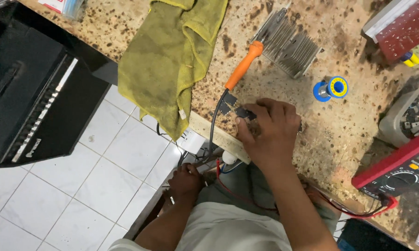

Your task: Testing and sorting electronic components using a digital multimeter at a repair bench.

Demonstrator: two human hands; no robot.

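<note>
Small flat black component [245,113] under right hand [271,132] fingertips

The scene is seen from a single head-worn camera, aimed steeply down from above the bench [339,125]. The bench edge is viewed closely, with tiled floor [79,186] left of the bench.

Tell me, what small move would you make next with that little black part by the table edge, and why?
Probably bring the left hand up from under the table to the soldering iron. The right hand pins the small black components at the worktop edge, and the iron lies untouched just beyond them, so nothing is working on them yet.
</note>
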